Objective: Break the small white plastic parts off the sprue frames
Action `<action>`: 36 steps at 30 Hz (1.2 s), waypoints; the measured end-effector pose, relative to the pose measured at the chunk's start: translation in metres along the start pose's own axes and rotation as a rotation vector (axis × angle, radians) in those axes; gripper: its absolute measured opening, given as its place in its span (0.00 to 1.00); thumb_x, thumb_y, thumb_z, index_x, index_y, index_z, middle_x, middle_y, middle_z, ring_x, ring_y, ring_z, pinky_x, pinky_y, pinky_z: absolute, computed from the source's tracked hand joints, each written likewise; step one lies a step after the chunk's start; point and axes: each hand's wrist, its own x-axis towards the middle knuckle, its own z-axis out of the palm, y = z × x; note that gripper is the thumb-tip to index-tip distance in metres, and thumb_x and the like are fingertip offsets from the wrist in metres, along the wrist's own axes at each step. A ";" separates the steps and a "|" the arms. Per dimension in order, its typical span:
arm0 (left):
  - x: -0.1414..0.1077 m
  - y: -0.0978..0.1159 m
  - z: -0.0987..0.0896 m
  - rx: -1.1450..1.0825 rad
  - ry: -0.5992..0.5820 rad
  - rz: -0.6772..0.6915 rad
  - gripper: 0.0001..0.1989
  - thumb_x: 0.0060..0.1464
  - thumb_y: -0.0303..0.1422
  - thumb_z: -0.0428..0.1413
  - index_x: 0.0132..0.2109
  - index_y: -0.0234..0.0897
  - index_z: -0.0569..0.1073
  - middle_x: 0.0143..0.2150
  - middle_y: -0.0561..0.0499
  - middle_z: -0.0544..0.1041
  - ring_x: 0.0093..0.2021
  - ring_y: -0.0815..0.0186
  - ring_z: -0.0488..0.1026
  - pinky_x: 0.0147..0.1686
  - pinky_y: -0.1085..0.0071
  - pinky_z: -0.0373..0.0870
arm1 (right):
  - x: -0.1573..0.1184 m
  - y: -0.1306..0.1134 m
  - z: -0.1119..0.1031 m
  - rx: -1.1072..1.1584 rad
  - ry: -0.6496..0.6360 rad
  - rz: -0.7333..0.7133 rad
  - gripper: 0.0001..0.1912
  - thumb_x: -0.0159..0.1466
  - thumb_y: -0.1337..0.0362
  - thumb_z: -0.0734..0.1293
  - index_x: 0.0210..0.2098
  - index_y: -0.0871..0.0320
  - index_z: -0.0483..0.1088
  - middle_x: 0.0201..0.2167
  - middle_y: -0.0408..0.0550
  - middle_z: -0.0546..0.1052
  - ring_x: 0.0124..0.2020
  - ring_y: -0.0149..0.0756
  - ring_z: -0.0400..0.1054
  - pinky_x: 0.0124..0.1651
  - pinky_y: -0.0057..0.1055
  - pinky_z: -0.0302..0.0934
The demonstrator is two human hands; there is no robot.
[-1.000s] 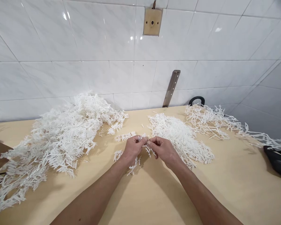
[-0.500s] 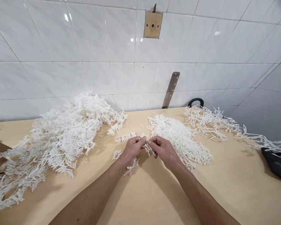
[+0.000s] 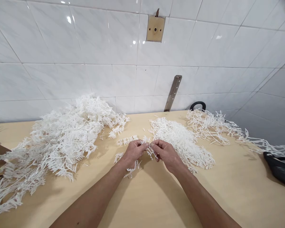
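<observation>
Between my two hands is a small white branching plastic sprig (image 3: 152, 154), thin and forked like coral. My left hand (image 3: 135, 151) pinches it between thumb and forefinger. The fingertips of my right hand (image 3: 164, 151) are closed on its other side, almost touching the left thumb. Below my left wrist lies a loose white piece (image 3: 131, 171), partly hidden by the hand. Just beyond the hand a few more short white sprigs (image 3: 127, 140) rest on the table. A pile of thin white pieces (image 3: 178, 139) spreads right behind my right hand.
A large heap of white branching strands (image 3: 68, 136) covers the left of the table (image 3: 152, 202). Bare forked stems (image 3: 209, 126) lie at the back right, by a black ring-shaped handle (image 3: 198, 105). A metal strip (image 3: 173, 93) leans on the tiled wall. A black object (image 3: 279, 169) sits far right.
My fingertips have drawn slightly closer together on the sprig, the left thumb lowering a little. The view has tilted slightly; the piles lie as before.
</observation>
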 end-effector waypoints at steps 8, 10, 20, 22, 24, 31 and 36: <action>0.000 -0.004 0.000 0.188 0.012 0.099 0.19 0.48 0.46 0.59 0.25 0.37 0.62 0.21 0.59 0.55 0.22 0.74 0.50 0.22 0.74 0.47 | -0.002 -0.005 -0.005 -0.273 0.034 -0.041 0.16 0.62 0.50 0.66 0.31 0.58 0.73 0.20 0.41 0.70 0.20 0.30 0.63 0.24 0.27 0.60; 0.000 -0.005 0.000 0.171 -0.001 0.095 0.19 0.48 0.45 0.59 0.25 0.37 0.61 0.21 0.59 0.55 0.22 0.74 0.50 0.22 0.74 0.47 | -0.002 -0.008 -0.006 -0.329 0.045 -0.055 0.15 0.61 0.52 0.66 0.31 0.58 0.74 0.22 0.42 0.72 0.21 0.30 0.64 0.24 0.27 0.61; -0.003 -0.003 0.004 0.170 0.051 0.100 0.17 0.50 0.45 0.58 0.26 0.37 0.63 0.20 0.60 0.54 0.22 0.74 0.48 0.22 0.75 0.46 | -0.002 -0.008 -0.008 -0.442 0.080 -0.123 0.14 0.60 0.53 0.66 0.34 0.57 0.76 0.22 0.43 0.75 0.20 0.32 0.65 0.25 0.29 0.62; -0.004 -0.001 0.004 0.205 0.049 0.113 0.16 0.51 0.43 0.57 0.26 0.36 0.66 0.21 0.59 0.56 0.22 0.74 0.50 0.23 0.75 0.47 | -0.002 -0.006 -0.008 -0.481 0.105 -0.163 0.13 0.60 0.53 0.66 0.35 0.56 0.77 0.24 0.44 0.76 0.22 0.33 0.67 0.26 0.29 0.63; -0.004 -0.001 0.004 0.238 0.059 0.128 0.14 0.51 0.41 0.56 0.27 0.35 0.67 0.22 0.58 0.58 0.23 0.73 0.51 0.24 0.75 0.49 | -0.002 -0.004 -0.007 -0.526 0.127 -0.227 0.12 0.60 0.55 0.66 0.34 0.55 0.77 0.27 0.45 0.78 0.25 0.35 0.70 0.29 0.30 0.64; 0.005 -0.015 0.002 0.425 0.179 0.200 0.13 0.51 0.40 0.55 0.26 0.36 0.67 0.22 0.57 0.62 0.25 0.71 0.58 0.27 0.73 0.53 | -0.001 -0.005 -0.003 -0.705 0.130 -0.410 0.08 0.61 0.64 0.63 0.31 0.55 0.75 0.33 0.46 0.79 0.25 0.31 0.68 0.32 0.30 0.63; 0.007 -0.018 0.000 0.517 0.172 0.221 0.13 0.52 0.41 0.54 0.26 0.36 0.67 0.21 0.57 0.63 0.25 0.70 0.59 0.26 0.73 0.53 | -0.001 -0.004 -0.005 -0.725 0.117 -0.383 0.08 0.62 0.64 0.63 0.33 0.55 0.75 0.34 0.46 0.79 0.27 0.32 0.70 0.33 0.30 0.64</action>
